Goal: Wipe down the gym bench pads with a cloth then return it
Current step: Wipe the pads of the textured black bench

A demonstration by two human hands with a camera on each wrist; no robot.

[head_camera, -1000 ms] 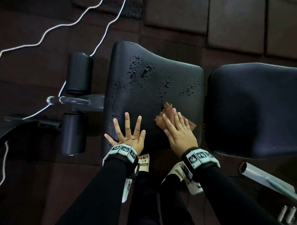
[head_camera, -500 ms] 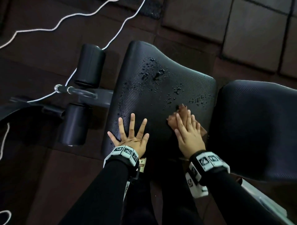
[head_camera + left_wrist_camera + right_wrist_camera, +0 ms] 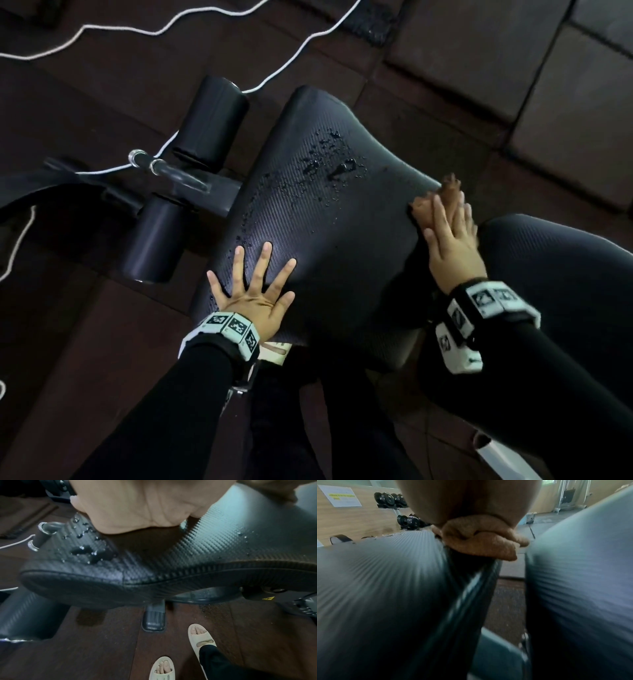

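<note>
The black textured seat pad carries water droplets near its far end. My left hand lies flat with fingers spread on the pad's near left corner; its palm fills the top of the left wrist view. My right hand presses a brown cloth with straight fingers onto the pad's right edge, by the gap to the back pad. In the right wrist view the bunched cloth sits under the palm between both pads.
Two black foam rollers on a metal bar stand left of the seat. A white cord snakes over the dark rubber floor tiles. My feet in pale slippers stand under the bench. Dumbbells sit on a rack by the wall.
My right hand has slid the cloth rightward and away to the seat pad's right edge, clearing droplets there. The left hand stays planted. The head view has tilted.
</note>
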